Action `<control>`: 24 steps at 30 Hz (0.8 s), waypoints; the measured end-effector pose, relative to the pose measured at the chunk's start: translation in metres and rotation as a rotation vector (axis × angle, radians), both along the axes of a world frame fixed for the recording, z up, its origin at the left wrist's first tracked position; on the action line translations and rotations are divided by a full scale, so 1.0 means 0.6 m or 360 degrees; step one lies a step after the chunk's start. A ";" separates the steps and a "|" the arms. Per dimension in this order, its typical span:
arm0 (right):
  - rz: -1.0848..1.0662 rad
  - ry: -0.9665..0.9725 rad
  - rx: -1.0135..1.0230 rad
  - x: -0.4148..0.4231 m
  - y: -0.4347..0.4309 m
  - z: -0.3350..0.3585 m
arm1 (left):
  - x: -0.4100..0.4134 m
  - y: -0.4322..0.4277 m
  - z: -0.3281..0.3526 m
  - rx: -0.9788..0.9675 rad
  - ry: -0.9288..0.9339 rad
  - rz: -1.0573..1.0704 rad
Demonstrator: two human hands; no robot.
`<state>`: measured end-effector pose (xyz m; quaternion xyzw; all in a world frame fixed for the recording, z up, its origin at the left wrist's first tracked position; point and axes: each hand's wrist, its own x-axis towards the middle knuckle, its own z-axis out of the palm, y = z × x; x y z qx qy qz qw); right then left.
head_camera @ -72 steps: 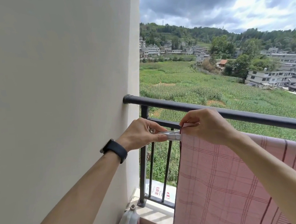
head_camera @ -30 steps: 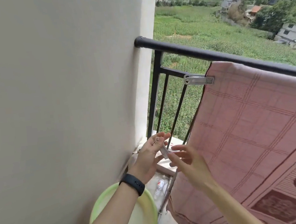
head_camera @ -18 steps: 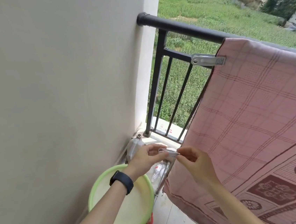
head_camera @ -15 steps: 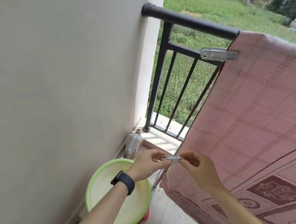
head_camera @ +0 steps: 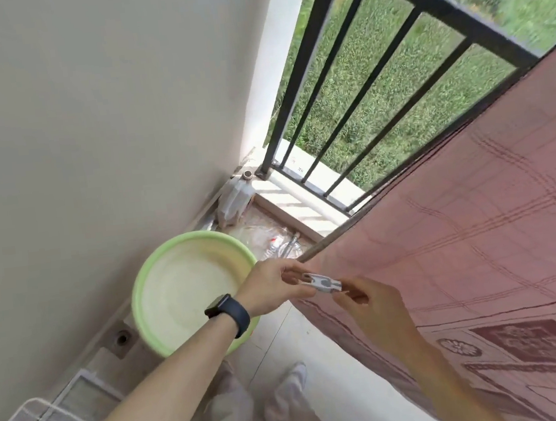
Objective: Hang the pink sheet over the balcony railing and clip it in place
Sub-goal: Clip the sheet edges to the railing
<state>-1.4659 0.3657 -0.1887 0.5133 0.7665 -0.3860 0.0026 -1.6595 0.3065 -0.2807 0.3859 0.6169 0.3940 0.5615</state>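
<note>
Down low by the floor, the person's left hand (head_camera: 271,291) pinches the ring end of a small silver-grey clip (head_camera: 322,283) between thumb and forefinger, the other fingers curled in behind. The right hand (head_camera: 374,306) meets it from the other side. Its fingertips (head_camera: 350,292) are drawn together at the clip's mouth and seem to nip the side hem of the pink checked cotton sheet (head_camera: 477,223). From here I cannot tell whether the clip's mouth already bites the cloth.

The sheet is draped over the black metal balcony railing (head_camera: 448,14), well above both sets of fingers. It hangs down past them, its loose edge running right through the right fingertips. A pale green round plastic basin (head_camera: 182,289) sits just beyond the left knuckles, on the floor.

This looks like the lower clip going on. To do it well, I'd say the right fingers should pull the hem flat and taut, doubling it if it is thin. That hand should hold the fold square to the clip's mouth while the left squeezes the clip wide. The cloth wants to sit deep between the jaws, not merely at their tips, before the squeeze lets go. A shallow bite on a loose edge would likely slip in wind. If a bar lies within reach behind the hem, catching it too would hold better.
</note>
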 end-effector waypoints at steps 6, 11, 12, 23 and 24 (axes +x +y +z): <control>0.0671 -0.0235 0.1100 -0.021 0.033 -0.018 | -0.022 0.013 -0.071 -0.0098 0.0072 0.0375; 0.1160 -0.0943 0.1576 -0.115 0.092 0.015 | -0.036 -0.001 -0.093 -0.0123 -0.0019 0.0618; 0.1177 -0.1252 0.1419 -0.138 0.097 0.022 | -0.037 -0.003 -0.097 -0.0124 -0.0030 0.0640; 0.1138 -0.1697 0.1113 -0.190 0.139 0.041 | -0.032 0.029 -0.097 -0.0090 -0.0133 0.0643; 0.1176 -0.1621 0.1195 -0.177 0.134 0.036 | -0.031 0.034 -0.091 -0.0080 -0.0142 0.0642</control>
